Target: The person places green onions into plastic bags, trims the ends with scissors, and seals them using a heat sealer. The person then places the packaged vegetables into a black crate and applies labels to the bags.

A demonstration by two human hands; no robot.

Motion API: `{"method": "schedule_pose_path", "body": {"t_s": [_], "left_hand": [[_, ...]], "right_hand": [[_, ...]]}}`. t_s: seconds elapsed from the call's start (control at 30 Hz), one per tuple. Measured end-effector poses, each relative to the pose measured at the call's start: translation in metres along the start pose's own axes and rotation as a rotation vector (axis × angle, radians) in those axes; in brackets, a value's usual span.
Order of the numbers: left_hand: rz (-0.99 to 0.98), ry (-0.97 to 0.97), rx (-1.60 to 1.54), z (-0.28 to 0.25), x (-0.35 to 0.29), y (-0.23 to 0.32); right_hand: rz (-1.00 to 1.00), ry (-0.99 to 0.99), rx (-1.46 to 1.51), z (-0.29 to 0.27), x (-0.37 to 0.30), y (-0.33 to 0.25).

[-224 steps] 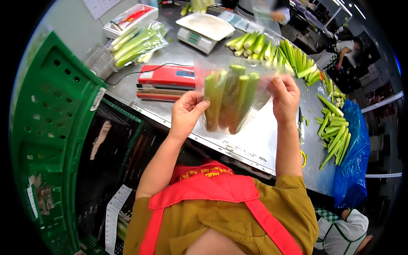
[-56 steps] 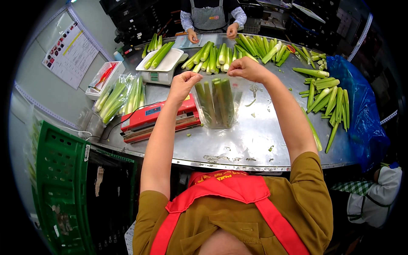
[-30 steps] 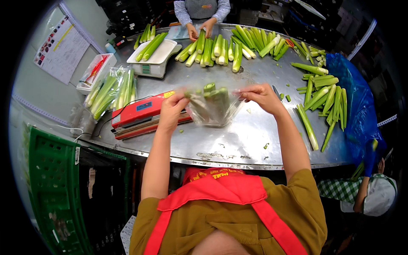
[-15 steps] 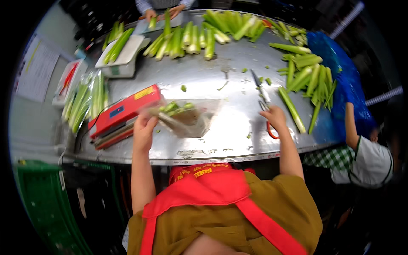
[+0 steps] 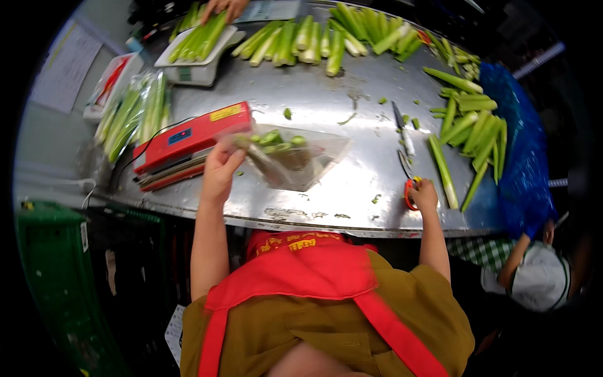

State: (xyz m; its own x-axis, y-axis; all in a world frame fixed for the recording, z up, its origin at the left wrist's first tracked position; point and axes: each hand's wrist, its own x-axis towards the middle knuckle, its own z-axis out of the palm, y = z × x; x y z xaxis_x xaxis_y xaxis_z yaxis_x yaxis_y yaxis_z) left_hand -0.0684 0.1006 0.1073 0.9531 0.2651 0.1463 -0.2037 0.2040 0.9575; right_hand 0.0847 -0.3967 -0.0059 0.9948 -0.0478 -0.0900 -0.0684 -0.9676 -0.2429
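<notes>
My left hand point(image 5: 221, 166) pinches the upper left corner of a clear plastic bag point(image 5: 298, 173). Short green celery pieces point(image 5: 276, 143) lie inside near its mouth, and the bag leans down over the metal table. My right hand point(image 5: 424, 195) is closed around the red-orange handles of a pair of scissors point(image 5: 411, 193), whose blades point away from me on the tabletop. Just beyond them lies a knife point(image 5: 404, 133) with a pale handle. One long celery stalk point(image 5: 443, 173) rests to the right of the scissors.
A red bag sealer point(image 5: 191, 141) stands left of the bag, near bagged celery point(image 5: 135, 116). A co-worker's hand point(image 5: 226, 7) touches celery on a white scale point(image 5: 195, 74). Celery rows point(image 5: 301, 44) line the far edge; a blue plastic bag point(image 5: 524, 138) hangs at right beside another person.
My right hand has shifted toward me, from around the scissors' pivot onto their handles. The co-worker's hand has moved left to the scale, where more celery now lies. My view has shifted slightly.
</notes>
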Motion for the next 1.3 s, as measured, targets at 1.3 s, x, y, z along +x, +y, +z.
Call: {"method": "schedule_pose_path", "body": {"t_s": [1.3], "left_hand": [[-0.034, 0.019, 0.051, 0.011, 0.001, 0.008]], "right_hand": [[-0.985, -0.601, 1.431, -0.237, -0.05, -0.219]]}}
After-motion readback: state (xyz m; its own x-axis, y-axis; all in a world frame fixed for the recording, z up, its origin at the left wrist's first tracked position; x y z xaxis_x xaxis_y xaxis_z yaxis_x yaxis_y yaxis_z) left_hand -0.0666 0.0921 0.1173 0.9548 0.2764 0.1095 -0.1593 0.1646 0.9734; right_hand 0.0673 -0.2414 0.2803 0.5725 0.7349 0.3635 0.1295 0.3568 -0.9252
